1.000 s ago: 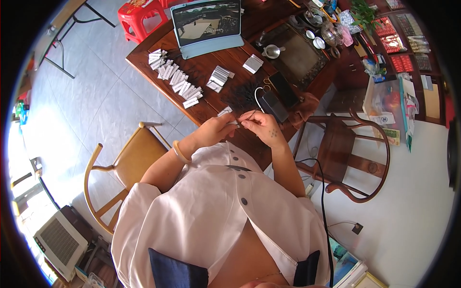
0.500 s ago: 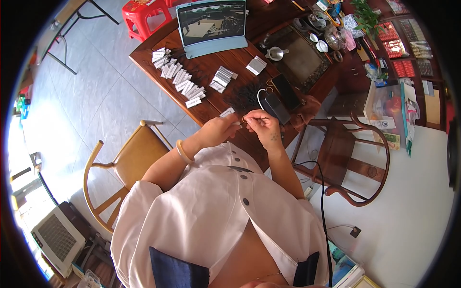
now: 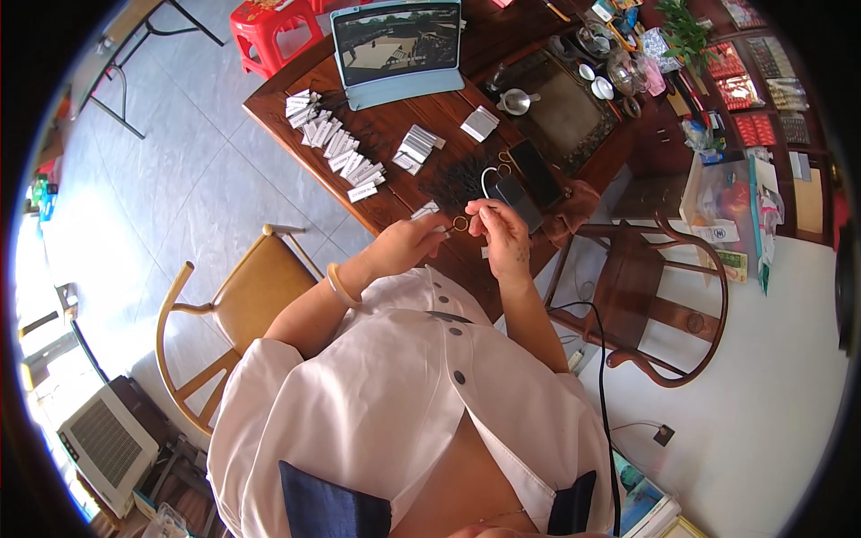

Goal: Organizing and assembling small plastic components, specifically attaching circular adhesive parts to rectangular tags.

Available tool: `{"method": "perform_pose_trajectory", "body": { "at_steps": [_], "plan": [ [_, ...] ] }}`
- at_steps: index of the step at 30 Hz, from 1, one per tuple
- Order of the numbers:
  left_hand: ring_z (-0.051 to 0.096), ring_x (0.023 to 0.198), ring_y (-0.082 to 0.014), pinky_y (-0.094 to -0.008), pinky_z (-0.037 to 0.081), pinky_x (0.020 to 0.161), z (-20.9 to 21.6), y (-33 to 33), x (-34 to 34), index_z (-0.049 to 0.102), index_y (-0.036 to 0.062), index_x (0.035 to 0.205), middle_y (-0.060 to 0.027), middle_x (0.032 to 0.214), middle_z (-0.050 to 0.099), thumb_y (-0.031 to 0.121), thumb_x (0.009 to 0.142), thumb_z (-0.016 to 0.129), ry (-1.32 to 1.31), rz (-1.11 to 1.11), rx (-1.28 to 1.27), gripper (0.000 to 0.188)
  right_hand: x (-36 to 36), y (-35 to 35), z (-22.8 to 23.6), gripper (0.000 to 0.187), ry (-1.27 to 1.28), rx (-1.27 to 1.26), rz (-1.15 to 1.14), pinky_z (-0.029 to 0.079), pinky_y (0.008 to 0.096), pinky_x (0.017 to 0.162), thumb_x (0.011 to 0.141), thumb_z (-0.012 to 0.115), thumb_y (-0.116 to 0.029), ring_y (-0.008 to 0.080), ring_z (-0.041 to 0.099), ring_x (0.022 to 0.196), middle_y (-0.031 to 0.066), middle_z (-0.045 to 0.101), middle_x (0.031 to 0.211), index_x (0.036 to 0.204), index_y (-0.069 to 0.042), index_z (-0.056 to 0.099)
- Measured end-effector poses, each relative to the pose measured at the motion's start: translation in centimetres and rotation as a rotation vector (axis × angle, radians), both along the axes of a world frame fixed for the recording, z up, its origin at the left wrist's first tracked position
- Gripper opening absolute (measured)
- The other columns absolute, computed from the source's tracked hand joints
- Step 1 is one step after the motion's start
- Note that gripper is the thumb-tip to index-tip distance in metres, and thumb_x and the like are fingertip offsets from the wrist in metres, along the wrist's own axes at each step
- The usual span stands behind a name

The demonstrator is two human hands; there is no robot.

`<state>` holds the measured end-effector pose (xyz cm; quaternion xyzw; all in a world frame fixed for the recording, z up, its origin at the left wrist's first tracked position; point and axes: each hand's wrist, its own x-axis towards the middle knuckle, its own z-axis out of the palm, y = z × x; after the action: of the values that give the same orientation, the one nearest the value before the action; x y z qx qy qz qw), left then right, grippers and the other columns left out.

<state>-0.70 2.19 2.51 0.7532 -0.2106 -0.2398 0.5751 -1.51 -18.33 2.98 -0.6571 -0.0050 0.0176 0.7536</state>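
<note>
My left hand (image 3: pixel 411 244), a bangle on its wrist, is closed with a small white tag (image 3: pixel 441 229) showing at its fingertips. A thin gold-coloured ring (image 3: pixel 461 223) stands out between the hands, just beyond the left fingertips. Close to the ring on its right, my right hand (image 3: pixel 504 240) has its thumb and fingers drawn together; whatever may be in them is too small to make out. Ahead on the wooden table (image 3: pixel 395 208) lie a row of white tags (image 3: pixel 334 148), two stacks of tags (image 3: pixel 416 147) (image 3: pixel 480 124), and a tangle of black cords (image 3: pixel 453 179).
A tablet (image 3: pixel 397 49) in a light-blue case stands at the back. Right of the cords are a dark box-shaped device (image 3: pixel 517 201), a black phone (image 3: pixel 536 172) and a tea tray (image 3: pixel 567 112). Chairs stand left (image 3: pixel 260 291) and right (image 3: pixel 628 282); a black cable (image 3: pixel 603 386) hangs at my right.
My right hand has drawn slightly right, off the ring it was pinching. The gold-coloured ring now shows plainly by my left fingertips. My left hand has barely moved.
</note>
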Motion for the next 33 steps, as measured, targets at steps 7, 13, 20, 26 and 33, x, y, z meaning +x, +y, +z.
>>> {"method": "perform_pose_trajectory", "body": {
  "at_steps": [7,13,20,26,33],
  "plan": [
    [0.063,0.066,-0.0212,-0.0334,0.049,0.062,0.0,0.1,-0.2,0.055,0.0043,0.113,-0.0069,0.072,0.063,0.014,0.095,0.05,0.111,0.031,-0.054,0.021,0.1,0.1,0.3,0.015,0.224,-0.032,0.121,0.047,0.0209,0.067,0.093,0.057,-0.007,0.0069,0.057,0.075,0.0048,0.065,0.096,0.103,0.001,0.065],
    [0.064,0.066,-0.0219,-0.0339,0.049,0.062,0.0,0.1,-0.2,0.055,0.0048,0.113,-0.007,0.072,0.063,0.014,0.094,0.05,0.101,0.034,-0.043,0.022,-0.5,0.8,0.5,0.011,0.074,-0.252,0.203,0.049,0.0235,0.074,0.086,0.063,0.001,0.009,0.059,0.083,0.0058,0.064,0.094,0.096,0.002,0.067],
    [0.065,0.071,-0.0279,-0.0381,0.049,0.065,0.2,0.2,-0.3,0.056,0.0049,0.102,-0.0078,0.073,0.065,0.017,0.092,0.051,0.003,0.023,0.059,0.016,-0.5,0.7,0.3,0.005,-0.08,-0.351,0.199,0.049,0.0229,0.07,0.086,0.063,-0.001,0.0098,0.06,0.08,0.0059,0.064,0.091,0.089,0.003,0.064],
    [0.065,0.068,-0.028,-0.0379,0.05,0.064,-0.1,0.2,-0.1,0.057,0.0044,0.095,-0.0084,0.071,0.065,0.018,0.093,0.052,-0.029,-0.024,0.047,0.015,-0.7,0.8,0.4,0.01,0.016,-0.317,0.168,0.047,0.0225,0.064,0.092,0.058,-0.009,0.0077,0.057,0.074,0.0033,0.062,0.087,0.092,0.001,0.06],
    [0.061,0.064,-0.0161,-0.0282,0.049,0.059,1.4,0.4,0.9,0.057,-0.0003,0.096,-0.0067,0.072,0.062,0.013,0.095,0.053,0.026,0.001,0.036,0.014,0.2,1.1,0.2,0.011,0.05,-0.138,0.114,0.048,0.0215,0.071,0.094,0.056,-0.01,0.0076,0.058,0.077,0.0028,0.062,0.088,0.097,0.001,0.059]
  ]
}}
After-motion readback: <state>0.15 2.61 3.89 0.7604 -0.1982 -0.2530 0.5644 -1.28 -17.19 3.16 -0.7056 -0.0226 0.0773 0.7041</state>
